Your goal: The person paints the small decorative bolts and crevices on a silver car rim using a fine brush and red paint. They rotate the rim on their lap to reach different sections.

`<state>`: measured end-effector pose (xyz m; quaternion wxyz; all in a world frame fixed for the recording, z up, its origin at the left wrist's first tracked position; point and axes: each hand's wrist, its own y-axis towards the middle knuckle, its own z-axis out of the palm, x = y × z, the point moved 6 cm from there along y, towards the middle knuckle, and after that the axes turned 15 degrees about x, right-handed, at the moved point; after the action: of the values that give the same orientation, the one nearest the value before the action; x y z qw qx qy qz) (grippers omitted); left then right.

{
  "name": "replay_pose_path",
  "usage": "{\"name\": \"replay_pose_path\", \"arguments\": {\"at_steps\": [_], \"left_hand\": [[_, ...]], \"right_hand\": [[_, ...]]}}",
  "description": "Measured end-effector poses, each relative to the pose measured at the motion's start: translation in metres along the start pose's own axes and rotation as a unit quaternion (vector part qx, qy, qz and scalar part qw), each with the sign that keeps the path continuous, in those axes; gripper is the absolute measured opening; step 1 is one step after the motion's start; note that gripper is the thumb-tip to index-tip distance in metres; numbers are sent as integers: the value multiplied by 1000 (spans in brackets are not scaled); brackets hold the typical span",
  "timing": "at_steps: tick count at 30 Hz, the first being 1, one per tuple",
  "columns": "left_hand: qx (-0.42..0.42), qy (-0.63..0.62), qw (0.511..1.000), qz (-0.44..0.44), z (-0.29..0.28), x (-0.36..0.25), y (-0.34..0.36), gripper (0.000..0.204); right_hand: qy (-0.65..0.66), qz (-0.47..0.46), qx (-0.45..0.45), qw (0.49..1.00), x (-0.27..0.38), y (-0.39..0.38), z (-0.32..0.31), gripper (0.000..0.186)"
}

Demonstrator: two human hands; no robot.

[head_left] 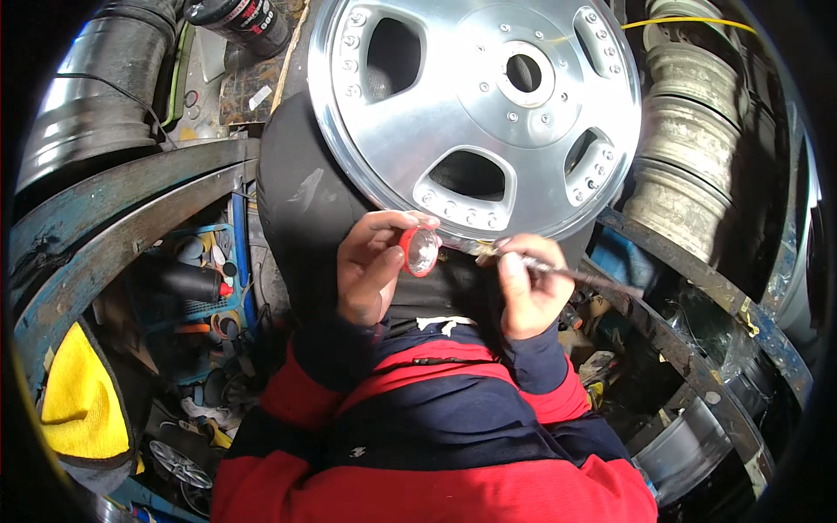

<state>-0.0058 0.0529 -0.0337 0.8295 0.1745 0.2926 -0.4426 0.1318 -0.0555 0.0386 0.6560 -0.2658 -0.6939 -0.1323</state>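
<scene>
A polished silver wheel rim [366, 148] leans on my lap, its face with oval openings and small bolts turned up toward me. My left hand [370, 266] pinches a small red cap [406, 248] with silvery paint inside, close to the rim's lower edge. In my right hand [527, 292] is a slim paintbrush [580, 277], its dark handle pointing out to the right. The brush's tip is by the rim's lower lip; whether it touches the metal I cannot tell.
Several dull wheel barrels [689, 131] are stacked at the right, beside a curved metal rail [680, 349]. At the left stand a blue basket [187, 305] of bottles and tools, a yellow cloth [85, 397] and metal bars [131, 209]. A black container [244, 22] sits at the far left.
</scene>
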Motion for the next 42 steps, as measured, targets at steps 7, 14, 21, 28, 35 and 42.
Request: {"name": "replay_pose_path", "arguments": {"at_steps": [7,14,21,28,35,42], "left_hand": [[-46,-8,999,16,-7,-1,-3,36],[-50,-8,999,8,-8,-2,-3,36],[-35,-61,997,27,-8,-3,-1,32],[-43,-56,997,19,-8,-4,-2,33],[-56,-60,997,12,-7,-3,-2,33],[-55,-59,997,17,-6,-3,-1,33]], "right_hand": [[-138,58,62,987,-18,28,-7,11],[-157,48,73,984,-25,34,1,11],[-197,70,80,975,-18,40,3,11],[-181,91,69,977,-29,38,-4,12],[-164,93,78,979,-29,36,-4,12],[-173,88,91,977,-27,35,-5,12]]}}
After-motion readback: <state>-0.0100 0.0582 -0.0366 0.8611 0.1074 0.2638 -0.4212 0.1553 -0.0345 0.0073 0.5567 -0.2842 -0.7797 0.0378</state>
